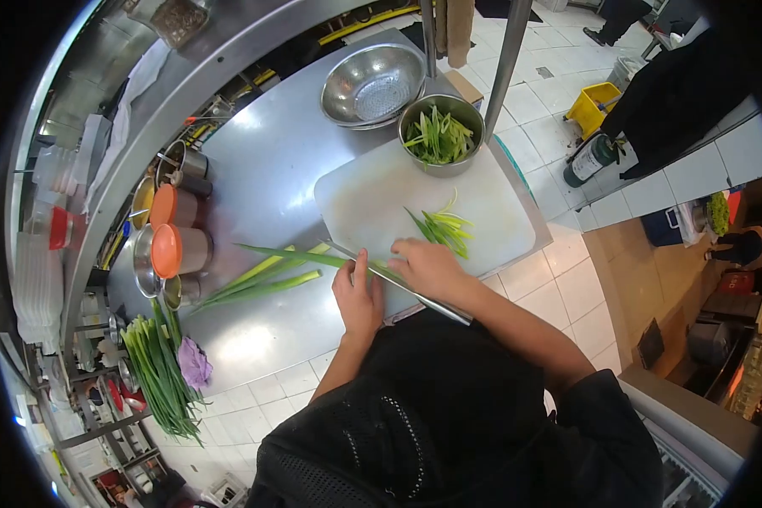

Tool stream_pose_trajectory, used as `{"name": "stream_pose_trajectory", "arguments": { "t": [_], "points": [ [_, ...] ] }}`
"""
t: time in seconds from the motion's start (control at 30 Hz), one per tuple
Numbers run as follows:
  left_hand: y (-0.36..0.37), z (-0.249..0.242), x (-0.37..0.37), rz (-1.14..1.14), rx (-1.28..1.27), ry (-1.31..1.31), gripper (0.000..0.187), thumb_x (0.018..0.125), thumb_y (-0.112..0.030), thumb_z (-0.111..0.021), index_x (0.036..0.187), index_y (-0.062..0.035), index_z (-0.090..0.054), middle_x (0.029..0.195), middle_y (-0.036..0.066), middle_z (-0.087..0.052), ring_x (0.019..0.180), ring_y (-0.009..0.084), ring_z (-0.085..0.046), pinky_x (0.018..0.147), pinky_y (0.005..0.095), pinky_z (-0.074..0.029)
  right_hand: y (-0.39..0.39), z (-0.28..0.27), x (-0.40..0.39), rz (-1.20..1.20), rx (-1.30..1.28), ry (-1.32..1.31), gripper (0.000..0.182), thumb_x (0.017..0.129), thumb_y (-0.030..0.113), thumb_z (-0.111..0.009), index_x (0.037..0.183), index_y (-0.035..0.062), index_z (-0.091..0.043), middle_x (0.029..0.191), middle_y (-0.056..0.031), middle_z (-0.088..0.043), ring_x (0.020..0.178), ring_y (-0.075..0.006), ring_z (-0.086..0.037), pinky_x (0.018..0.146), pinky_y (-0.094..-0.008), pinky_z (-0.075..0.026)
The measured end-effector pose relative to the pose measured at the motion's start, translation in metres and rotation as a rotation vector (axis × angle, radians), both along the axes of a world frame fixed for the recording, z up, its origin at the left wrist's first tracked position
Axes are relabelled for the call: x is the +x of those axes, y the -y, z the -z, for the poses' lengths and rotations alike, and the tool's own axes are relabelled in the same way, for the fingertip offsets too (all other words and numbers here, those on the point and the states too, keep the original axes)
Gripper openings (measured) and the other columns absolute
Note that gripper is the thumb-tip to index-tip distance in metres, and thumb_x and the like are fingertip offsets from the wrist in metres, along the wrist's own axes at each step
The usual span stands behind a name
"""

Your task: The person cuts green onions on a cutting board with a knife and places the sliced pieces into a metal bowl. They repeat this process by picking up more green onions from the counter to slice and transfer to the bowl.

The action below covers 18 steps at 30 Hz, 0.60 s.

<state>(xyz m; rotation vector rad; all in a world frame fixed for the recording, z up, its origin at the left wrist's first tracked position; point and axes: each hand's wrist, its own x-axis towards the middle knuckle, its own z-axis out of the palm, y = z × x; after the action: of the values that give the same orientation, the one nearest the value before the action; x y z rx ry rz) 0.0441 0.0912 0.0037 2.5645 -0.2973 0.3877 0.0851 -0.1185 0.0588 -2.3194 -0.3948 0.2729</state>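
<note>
My left hand is at the near edge of the white cutting board, its thumb and fingers closed around a green onion. Across it slants a long steel knife, passing by the fingers of both hands. Just to the right, my right hand has bent fingers closed at the same onion; their tips are partly hidden. Cut green onion pieces lie on the board beyond it. Several whole green onions rest on the steel table to the left.
A steel pot of cut greens stands on the board's far corner, beside a steel colander. Orange-lidded containers line the left. A green onion bunch and a purple cloth lie at the table's left end.
</note>
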Motion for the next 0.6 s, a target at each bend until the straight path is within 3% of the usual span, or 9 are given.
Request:
{"name": "stream_pose_trajectory", "arguments": {
  "t": [0.07,0.17,0.27,0.5,0.57,0.6],
  "points": [
    [0.0,-0.001,0.0,0.001,-0.008,-0.021,0.076,0.093,-0.008,-0.077,0.164,-0.0137,-0.05,0.137,0.022,-0.059,0.127,0.0409,-0.058,0.111,0.0536,-0.043,-0.005,0.019,0.016,0.07,0.049,-0.011,0.022,0.099,0.022,-0.073,0.113,0.005,-0.073,0.11,-0.0175,-0.076,0.101,-0.0432,-0.073,0.088,-0.0524,-0.058],
    [0.0,-0.002,0.0,-0.001,-0.027,-0.038,0.075,0.094,-0.008,-0.076,0.164,-0.0131,-0.049,0.137,0.022,-0.059,0.128,0.0412,-0.057,0.111,0.0535,-0.043,-0.012,0.043,0.019,-0.068,-0.012,0.03,0.02,0.096,0.017,-0.073,0.113,0.0052,-0.073,0.108,-0.0176,-0.074,0.101,-0.0421,-0.072,0.087,-0.0531,-0.057],
    [0.0,-0.003,-0.001,0.003,-0.028,-0.05,0.075,0.094,-0.008,-0.076,0.164,-0.0127,-0.049,0.137,0.023,-0.059,0.128,0.0416,-0.058,0.111,0.0532,-0.043,-0.017,0.05,0.018,-0.019,0.038,0.064,0.015,0.09,0.009,-0.071,0.105,0.0065,-0.072,0.106,-0.0199,-0.073,0.1,-0.0431,-0.073,0.085,-0.0544,-0.056],
    [-0.002,-0.001,-0.002,0.02,-0.066,-0.053,0.078,0.093,-0.008,-0.076,0.166,-0.013,-0.048,0.138,0.024,-0.059,0.128,0.0441,-0.057,0.111,0.0541,-0.043,-0.012,0.057,0.022,0.032,0.072,0.024,0.013,0.09,0.006,-0.069,0.104,0.0071,-0.07,0.102,-0.0181,-0.073,0.097,-0.0432,-0.072,0.083,-0.0551,-0.055],
    [-0.002,0.005,-0.001,0.009,-0.05,-0.033,0.078,0.093,-0.009,-0.076,0.166,-0.0131,-0.048,0.139,0.025,-0.058,0.128,0.0456,-0.056,0.111,0.0543,-0.044,0.0,0.047,0.024,0.146,0.291,0.031,0.011,0.092,0.002,-0.065,0.103,0.0055,-0.067,0.097,-0.0193,-0.071,0.094,-0.044,-0.07,0.08,-0.0539,-0.054],
    [-0.003,0.01,0.0,0.004,-0.046,-0.023,0.078,0.093,-0.008,-0.076,0.166,-0.0131,-0.048,0.139,0.025,-0.058,0.128,0.0463,-0.056,0.111,0.0543,-0.044,0.017,0.042,0.028,0.159,0.257,0.039,0.011,0.092,0.002,-0.065,0.103,0.0055,-0.067,0.097,-0.0193,-0.071,0.094,-0.044,-0.07,0.08,-0.0539,-0.054]
  ]
}}
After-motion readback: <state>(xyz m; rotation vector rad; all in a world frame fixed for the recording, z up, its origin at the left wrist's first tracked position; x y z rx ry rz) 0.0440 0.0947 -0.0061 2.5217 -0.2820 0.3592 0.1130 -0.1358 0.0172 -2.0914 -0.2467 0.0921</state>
